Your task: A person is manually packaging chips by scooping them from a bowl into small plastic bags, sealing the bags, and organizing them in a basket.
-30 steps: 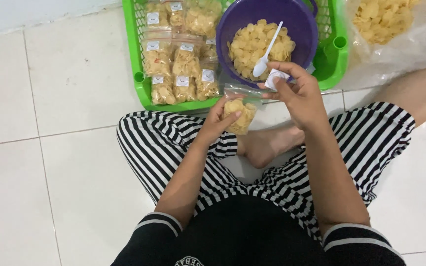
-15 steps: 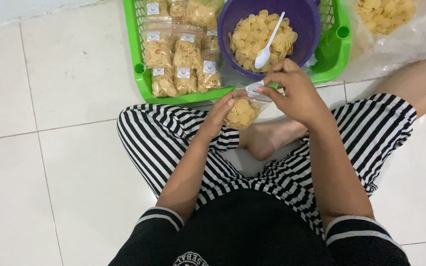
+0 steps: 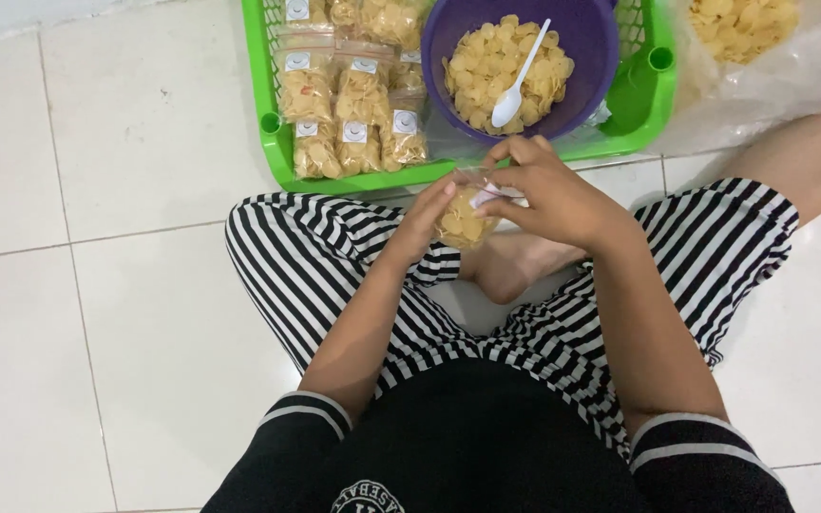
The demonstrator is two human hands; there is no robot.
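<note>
My left hand (image 3: 427,220) grips a small clear bag of yellow chips (image 3: 462,221) from its left side, above my crossed legs. My right hand (image 3: 544,190) is at the top of the same bag, its fingers pressing a small white label (image 3: 486,194) against the bag's mouth. Just beyond my hands, a purple bowl (image 3: 582,38) full of yellow chips holds a white plastic spoon (image 3: 519,81).
A green plastic basket (image 3: 273,123) on the white tiled floor holds the bowl and several filled, labelled chip bags (image 3: 353,104). A large clear plastic bag of chips (image 3: 743,38) lies at the upper right. My bare foot (image 3: 510,271) rests under my hands.
My right hand has come down from beside the bowl with the white label and now presses it onto the top of the bag. My left hand kept hold of the bag.
</note>
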